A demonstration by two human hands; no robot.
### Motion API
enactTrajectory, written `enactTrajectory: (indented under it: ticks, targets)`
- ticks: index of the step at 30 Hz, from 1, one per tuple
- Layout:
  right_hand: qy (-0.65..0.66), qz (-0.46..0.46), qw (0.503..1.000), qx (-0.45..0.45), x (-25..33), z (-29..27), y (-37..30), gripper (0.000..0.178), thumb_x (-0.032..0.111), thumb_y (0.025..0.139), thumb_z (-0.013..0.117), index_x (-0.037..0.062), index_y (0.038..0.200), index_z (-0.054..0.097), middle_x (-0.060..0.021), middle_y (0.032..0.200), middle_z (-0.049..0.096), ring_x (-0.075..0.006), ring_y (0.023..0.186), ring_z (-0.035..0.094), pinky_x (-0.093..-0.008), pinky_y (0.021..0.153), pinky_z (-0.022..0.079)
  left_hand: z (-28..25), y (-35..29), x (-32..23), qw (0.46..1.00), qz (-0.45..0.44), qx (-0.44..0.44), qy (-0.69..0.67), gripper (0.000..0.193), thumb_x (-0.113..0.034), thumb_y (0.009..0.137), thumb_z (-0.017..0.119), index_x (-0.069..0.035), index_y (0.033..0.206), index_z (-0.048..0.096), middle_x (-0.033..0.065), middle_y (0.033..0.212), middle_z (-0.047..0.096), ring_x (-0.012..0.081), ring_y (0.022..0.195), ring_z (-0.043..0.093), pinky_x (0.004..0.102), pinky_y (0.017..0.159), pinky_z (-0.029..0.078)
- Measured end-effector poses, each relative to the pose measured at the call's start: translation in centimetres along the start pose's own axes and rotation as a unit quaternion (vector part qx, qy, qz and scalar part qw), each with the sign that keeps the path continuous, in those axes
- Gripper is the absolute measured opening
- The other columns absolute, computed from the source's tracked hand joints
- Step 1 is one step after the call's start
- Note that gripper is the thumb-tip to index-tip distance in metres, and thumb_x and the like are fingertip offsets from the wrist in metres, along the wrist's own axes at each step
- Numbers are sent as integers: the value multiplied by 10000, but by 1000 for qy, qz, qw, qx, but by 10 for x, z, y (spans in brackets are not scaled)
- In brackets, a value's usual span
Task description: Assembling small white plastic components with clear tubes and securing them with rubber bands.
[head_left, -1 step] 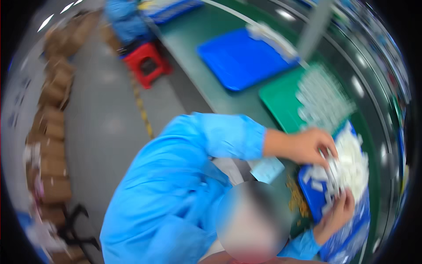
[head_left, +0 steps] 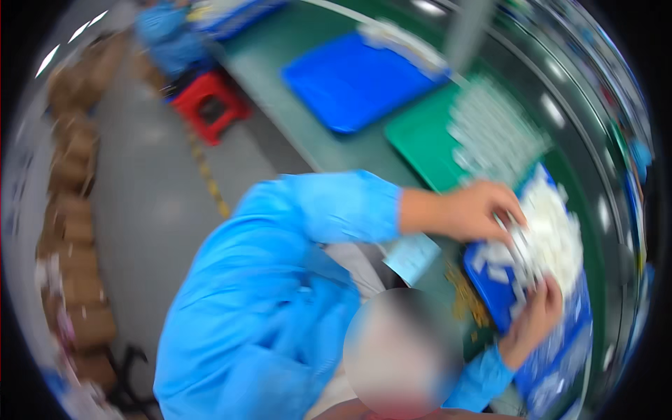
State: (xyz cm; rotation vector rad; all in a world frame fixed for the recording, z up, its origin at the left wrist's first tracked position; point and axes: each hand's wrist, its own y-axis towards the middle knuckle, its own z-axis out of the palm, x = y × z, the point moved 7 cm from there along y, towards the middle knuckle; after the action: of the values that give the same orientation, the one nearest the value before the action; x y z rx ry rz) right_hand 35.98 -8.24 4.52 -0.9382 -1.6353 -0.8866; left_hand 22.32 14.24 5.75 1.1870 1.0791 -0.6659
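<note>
My left hand [head_left: 483,213] reaches over a heap of white pieces [head_left: 556,227] with its fingers bent in a pinch. Between it and my right hand [head_left: 537,315] runs a slim white piece [head_left: 521,248], blurred by motion. Both hands seem closed on this piece, the left at its far end and the right at its near end. Under them lies a blue tray [head_left: 493,301] with white pieces in and around it. The exact kind of the pieces is too smeared to tell.
A green tray [head_left: 420,150] carries many clear pieces [head_left: 493,133]. Farther off lies a blue tray [head_left: 350,87] with white items on its edge. Small brown bits [head_left: 467,297] and a light blue paper [head_left: 413,257] are nearby. A red stool [head_left: 210,108] and cardboard boxes [head_left: 77,224] stand left.
The whole view has shifted slightly, so the trays and stool appear farther left. Both hands keep nearly the same pose about the white piece.
</note>
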Motion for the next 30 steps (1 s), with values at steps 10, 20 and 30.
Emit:
enactTrajectory:
  ticks: [10,20,30]
  targets:
    - [210,31,970,119,3,29,-3,242,-41,826,667,-59,1061,614,-130,994,662,-161,859,659,-278,725,566,-1,2,7,997,-5,37,-66,347,86,751,704,-11,1081,661,120,1158,599,204,1048,615,296,885,541]
    - [193,29,973,121,17,25,-14,259,-46,820,673,-63,1071,613,-155,988,675,-160,875,668,-252,751,546,7,0,4,998,-6,46,-41,325,69,743,723,-13,1054,673,116,1136,609,191,1039,615,288,856,556]
    - [185,-3,975,124,26,35,-18,263,-88,805,668,-69,1062,617,-143,989,674,-147,889,659,-243,777,535,13,3,-11,992,39,82,87,332,41,697,757,-31,1016,705,112,1047,647,166,883,632,264,726,561]
